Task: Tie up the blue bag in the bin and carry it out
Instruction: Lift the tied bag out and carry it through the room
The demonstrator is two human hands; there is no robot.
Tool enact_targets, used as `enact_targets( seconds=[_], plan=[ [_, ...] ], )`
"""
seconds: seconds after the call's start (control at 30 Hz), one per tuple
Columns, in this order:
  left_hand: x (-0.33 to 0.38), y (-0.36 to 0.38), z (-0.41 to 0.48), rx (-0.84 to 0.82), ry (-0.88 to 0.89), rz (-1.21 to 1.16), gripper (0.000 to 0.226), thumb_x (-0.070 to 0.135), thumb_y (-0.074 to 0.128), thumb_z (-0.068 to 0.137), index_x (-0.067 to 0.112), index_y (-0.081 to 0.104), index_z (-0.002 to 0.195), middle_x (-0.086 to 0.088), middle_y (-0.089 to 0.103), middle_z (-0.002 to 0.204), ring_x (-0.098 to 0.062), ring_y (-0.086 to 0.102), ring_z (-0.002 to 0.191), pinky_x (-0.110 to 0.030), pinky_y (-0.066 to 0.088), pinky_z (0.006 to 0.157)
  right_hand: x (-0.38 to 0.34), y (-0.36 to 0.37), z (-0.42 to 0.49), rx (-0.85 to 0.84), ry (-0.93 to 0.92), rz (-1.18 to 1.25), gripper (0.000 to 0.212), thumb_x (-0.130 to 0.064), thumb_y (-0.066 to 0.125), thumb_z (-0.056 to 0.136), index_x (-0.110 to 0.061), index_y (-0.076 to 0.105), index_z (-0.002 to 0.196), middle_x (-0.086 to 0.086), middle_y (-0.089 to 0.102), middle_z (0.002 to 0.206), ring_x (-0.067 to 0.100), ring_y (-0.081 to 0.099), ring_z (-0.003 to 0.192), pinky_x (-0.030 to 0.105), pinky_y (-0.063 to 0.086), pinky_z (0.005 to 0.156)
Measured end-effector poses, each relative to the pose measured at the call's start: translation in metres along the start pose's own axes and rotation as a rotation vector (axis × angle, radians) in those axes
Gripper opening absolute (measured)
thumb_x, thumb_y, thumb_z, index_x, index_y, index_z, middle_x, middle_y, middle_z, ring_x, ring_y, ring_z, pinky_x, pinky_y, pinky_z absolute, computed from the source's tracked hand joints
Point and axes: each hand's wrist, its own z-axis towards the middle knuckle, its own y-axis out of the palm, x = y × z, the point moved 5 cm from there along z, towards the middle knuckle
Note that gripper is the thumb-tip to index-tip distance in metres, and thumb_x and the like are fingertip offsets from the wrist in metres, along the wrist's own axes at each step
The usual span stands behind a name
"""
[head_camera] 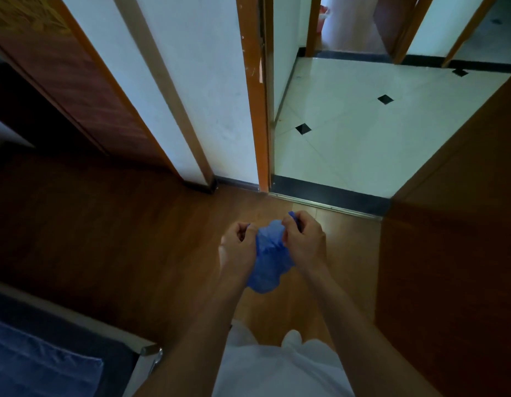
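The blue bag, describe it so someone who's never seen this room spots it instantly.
Start at the open doorway onto the white tiled floor. Just before its threshold, two hands meet above the wooden floor. Bunched between them hangs the blue bag, the only crinkled blue plastic here.

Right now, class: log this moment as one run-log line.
stage: tying | left hand: gripping blue bag | right hand: gripping bag top | bag: off wooden floor | bin: not visible | ahead: open doorway

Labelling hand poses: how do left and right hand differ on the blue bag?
The left hand sits lower, its grip on the blue bag at the bag's left edge; the right hand sits higher, its grip pinching a tuft at the top. Left shows curled fingers toward the camera; right shows its back. Both are closed on the bag, above the wooden floor.
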Motion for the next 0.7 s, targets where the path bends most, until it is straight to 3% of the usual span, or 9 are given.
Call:
enact_targets(
  seconds=[0.23,0.43,0.7],
  plan=[
    [0.016,0.015,0.069,0.02,-0.021,0.012,0.02,0.03,0.053,0.098,0.019,0.064,0.084,0.001,0.062,0.071,-0.014,0.059,0.066,-0.028,0.049,0.061,-0.003,0.016,0.075,-0.031,0.017,0.004,0.024,-0.026,0.051,0.101,-0.007,0.065,0.092,0.002,0.061,0.075,0.008,0.055,0.067,0.014,0.042,0.059],
    [0.022,0.027,0.146,-0.023,-0.038,-0.014,0.023,0.031,0.053,0.097,0.015,0.064,0.085,0.0,0.061,0.071,-0.012,0.058,0.067,-0.023,0.044,0.059,-0.002,0.047,0.143,-0.032,0.082,0.003,0.026,-0.023,0.052,0.099,-0.014,0.059,0.076,-0.002,0.058,0.063,0.001,0.055,0.055,0.015,0.043,0.053],
    [0.027,0.017,0.282,-0.121,-0.092,-0.011,0.024,0.032,0.052,0.097,0.015,0.061,0.083,-0.002,0.06,0.073,-0.02,0.058,0.072,-0.041,0.051,0.068,-0.018,0.117,0.254,0.021,0.216,0.021,0.027,-0.027,0.052,0.098,-0.011,0.059,0.078,0.006,0.059,0.067,0.017,0.057,0.063,0.031,0.048,0.059]
  ],
)
